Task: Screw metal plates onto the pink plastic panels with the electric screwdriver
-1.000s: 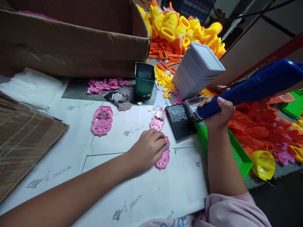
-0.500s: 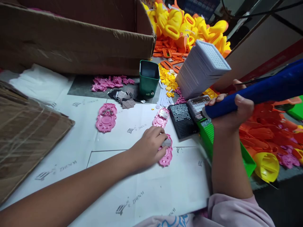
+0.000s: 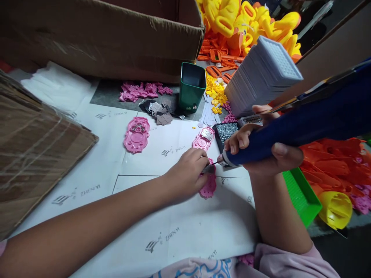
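- Left hand [image 3: 188, 170] is holding a grey plate [image 3: 208, 169] on the near shell [image 3: 209, 187].
- Right hand [image 3: 262, 166] is gripping a blue screwdriver [image 3: 301, 129].
- Upper shell [image 3: 201, 143] is already bearing a silver plate [image 3: 207, 134]; left shell [image 3: 137, 138] is lacking one.

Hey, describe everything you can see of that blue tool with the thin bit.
The blue tool has a long, rounded, plastic-looking body. Towards the working end come a pale collar, a short nose and a thin, dark bit. A narrow strip runs along its upper side. It lies slanted, with its rear rising out of frame at right. The right grip wraps its front part. The bit reaches the grey plate; whether they touch is unclear.
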`<state>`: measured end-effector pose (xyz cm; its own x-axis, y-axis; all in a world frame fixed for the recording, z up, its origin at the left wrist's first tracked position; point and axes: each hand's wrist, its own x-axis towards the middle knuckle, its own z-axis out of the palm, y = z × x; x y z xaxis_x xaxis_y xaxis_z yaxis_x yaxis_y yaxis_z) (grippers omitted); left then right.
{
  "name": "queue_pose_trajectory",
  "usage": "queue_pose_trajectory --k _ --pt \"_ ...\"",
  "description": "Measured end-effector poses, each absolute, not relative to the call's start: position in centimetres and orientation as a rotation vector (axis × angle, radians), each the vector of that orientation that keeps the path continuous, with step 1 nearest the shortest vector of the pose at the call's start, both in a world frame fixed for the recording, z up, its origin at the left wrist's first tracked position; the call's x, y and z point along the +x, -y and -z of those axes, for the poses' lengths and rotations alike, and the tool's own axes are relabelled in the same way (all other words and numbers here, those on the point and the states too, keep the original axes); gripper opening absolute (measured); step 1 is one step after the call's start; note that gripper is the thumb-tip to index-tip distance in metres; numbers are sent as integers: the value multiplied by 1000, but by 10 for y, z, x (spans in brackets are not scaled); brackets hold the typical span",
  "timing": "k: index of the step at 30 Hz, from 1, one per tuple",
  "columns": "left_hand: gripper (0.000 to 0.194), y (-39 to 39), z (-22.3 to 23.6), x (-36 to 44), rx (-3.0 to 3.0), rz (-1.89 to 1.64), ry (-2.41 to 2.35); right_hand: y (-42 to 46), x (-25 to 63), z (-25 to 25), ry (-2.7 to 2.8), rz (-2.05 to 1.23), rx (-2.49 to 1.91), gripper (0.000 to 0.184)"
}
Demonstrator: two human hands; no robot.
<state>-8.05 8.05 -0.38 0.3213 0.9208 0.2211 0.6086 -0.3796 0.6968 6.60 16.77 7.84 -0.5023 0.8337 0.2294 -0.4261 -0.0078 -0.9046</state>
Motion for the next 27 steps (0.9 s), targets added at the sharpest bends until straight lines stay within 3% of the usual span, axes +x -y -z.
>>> queue_pose_trajectory --k 8,23,27 --pt "14 -81 4 -80 2124 -818 -1340 -169 67 -72 1337 -1715 -465 29" --pt "16 -78 3 -78 2157 -745 -1375 -167 68 -66 1368 -1686 -428 35" --pt "33 -69 -2 -72 2172 -569 -1537 -164 69 -66 1441 -1654 -383 31"
